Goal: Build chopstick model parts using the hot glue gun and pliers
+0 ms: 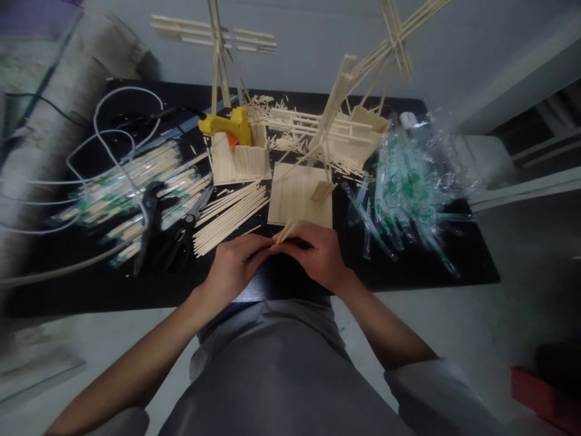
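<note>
Pinching pale sticks (285, 232), left hand (233, 259) and right hand (321, 253) nearly closed (black table (402, 274) beneath)

Table (394, 272) has room along its near edge; stick panel (293, 194) blocks ahead, apparently plastic wrappers (403, 181) rightward.

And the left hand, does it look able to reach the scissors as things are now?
Probably yes: the scissors lie left of the left hand, and nothing seems to cover their handles. However, this hand meets the right hand by the short sticks, so it should come away first.
</note>
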A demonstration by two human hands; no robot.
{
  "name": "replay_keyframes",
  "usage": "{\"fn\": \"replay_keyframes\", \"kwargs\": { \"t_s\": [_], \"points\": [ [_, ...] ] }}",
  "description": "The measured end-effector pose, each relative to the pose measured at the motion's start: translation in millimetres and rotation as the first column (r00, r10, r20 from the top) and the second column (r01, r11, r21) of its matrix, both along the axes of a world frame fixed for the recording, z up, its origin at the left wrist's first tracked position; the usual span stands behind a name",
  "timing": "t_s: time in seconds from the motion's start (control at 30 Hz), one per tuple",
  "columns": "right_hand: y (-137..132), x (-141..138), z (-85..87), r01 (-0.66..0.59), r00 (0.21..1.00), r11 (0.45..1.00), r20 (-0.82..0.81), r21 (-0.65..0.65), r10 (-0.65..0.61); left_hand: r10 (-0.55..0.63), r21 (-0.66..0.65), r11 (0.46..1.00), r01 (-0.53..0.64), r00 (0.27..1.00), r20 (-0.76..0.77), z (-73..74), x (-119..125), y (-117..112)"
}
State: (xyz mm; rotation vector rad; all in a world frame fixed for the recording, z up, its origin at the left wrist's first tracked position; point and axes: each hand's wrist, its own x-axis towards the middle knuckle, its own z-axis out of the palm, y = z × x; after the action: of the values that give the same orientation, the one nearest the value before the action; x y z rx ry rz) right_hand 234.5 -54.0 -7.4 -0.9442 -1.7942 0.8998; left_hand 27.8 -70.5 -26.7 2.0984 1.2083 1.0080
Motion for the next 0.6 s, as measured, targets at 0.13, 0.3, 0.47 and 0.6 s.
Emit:
{"fn": "replay_keyframes", "kwargs": {
  "t_s": [0.13,0.3,0.47,0.6],
  "points": [
    [-0.4,0.7,0.8,0.015,0.999,1.000,0.038,-0.003,-0.015,-0.005,-0.025,1.000,0.005,1.000,-0.006,-0.6,0.3,-0.1],
    [-1.2,1.5,-1.2,0.047,0.997,0.998,0.056,0.046,-0.049,-0.033,-0.024,0.999,0.033,0.999,0.002,-2.0,0.6,-0.3],
    [-0.8,1.3,-3.0,0.052,0.997,0.996,0.059,0.068,-0.056,-0.047,0.035,0.998,0.048,0.999,-0.013,-3.5,0.9,0.0],
    [-0.4,1.5,-3.4,0.049,0.995,0.996,0.081,0.078,-0.055,-0.048,0.039,0.998,0.049,0.999,-0.014,-4.0,1.2,-0.2]
  ]
}}
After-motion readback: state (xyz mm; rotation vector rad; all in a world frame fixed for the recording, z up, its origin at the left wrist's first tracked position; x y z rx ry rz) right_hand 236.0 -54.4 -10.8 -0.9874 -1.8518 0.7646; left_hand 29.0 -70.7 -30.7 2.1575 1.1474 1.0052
